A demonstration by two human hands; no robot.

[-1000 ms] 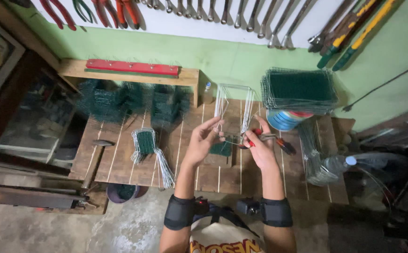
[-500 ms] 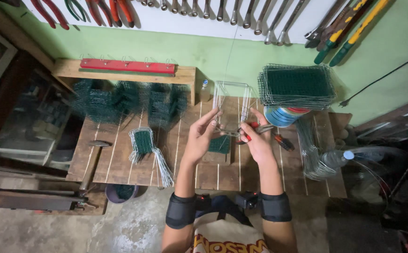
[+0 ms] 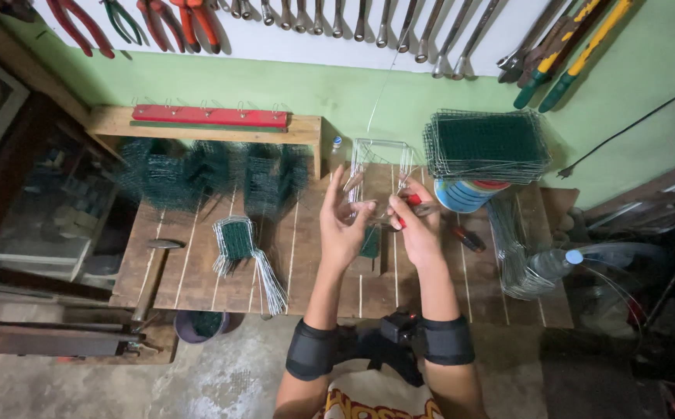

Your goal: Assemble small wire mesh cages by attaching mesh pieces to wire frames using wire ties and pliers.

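Observation:
Both my hands are raised over a wooden workbench (image 3: 198,271). My left hand (image 3: 343,225) holds the lower edge of a bent silver wire frame (image 3: 380,159), fingers spread along it. My right hand (image 3: 417,229) grips red-handled pliers (image 3: 415,203) whose jaws touch the frame's lower part. A small green mesh piece (image 3: 370,244) lies on the bench beneath my hands, partly hidden.
A stack of green wire mesh panels (image 3: 486,143) rests on a round tin at the back right. Green mesh pieces (image 3: 205,174) pile at the back left. A mesh piece with loose wires (image 3: 240,248), a hammer (image 3: 151,271), a clear bottle (image 3: 547,264) and wall tools (image 3: 337,15) surround me.
The wire frame has been lifted higher and held more upright. Both hands rose with it, and the pliers shifted onto the frame's lower edge.

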